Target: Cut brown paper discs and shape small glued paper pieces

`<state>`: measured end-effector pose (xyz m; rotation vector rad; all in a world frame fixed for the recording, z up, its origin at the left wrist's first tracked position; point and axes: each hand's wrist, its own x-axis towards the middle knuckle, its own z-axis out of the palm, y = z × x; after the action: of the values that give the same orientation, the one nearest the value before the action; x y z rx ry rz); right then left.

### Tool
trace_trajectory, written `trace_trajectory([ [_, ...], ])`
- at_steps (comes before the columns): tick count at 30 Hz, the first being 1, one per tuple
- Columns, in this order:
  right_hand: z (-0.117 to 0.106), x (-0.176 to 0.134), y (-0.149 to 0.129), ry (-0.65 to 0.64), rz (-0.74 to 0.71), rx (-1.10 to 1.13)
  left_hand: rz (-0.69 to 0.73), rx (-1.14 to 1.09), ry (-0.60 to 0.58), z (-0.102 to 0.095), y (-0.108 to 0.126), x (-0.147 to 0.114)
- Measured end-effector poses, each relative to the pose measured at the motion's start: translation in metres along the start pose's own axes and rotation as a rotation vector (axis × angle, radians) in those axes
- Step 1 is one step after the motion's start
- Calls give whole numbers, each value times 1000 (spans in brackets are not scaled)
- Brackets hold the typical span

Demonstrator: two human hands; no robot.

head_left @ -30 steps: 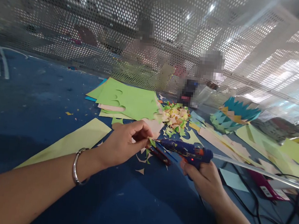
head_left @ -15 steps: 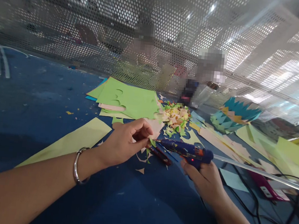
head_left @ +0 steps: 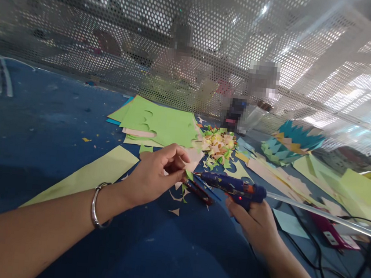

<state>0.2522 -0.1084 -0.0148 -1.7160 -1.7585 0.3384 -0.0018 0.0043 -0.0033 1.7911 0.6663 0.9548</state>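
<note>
My left hand (head_left: 155, 175) pinches a small green paper piece (head_left: 189, 175) between thumb and fingertips, just above the blue table (head_left: 40, 132). My right hand (head_left: 256, 224) grips the blue glue gun (head_left: 233, 187), its nozzle touching, I think, that 1 piece. Red-handled scissors (head_left: 199, 192) lie just beneath.

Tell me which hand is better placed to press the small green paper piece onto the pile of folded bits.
Left. The left hand already pinches the green paper piece; the right hand grips the glue gun.
</note>
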Motion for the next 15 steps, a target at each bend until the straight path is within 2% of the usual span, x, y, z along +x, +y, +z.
trace_trajectory([
  [5,0,-1,0,-9,21,82,-21,17,26,-1,1,0],
  [11,-4,-2,5,-11,172,194,-57,30,15,-3,-6,3],
  [15,-12,-2,11,-28,300,306,-102,-98,27,-2,-11,7],
])
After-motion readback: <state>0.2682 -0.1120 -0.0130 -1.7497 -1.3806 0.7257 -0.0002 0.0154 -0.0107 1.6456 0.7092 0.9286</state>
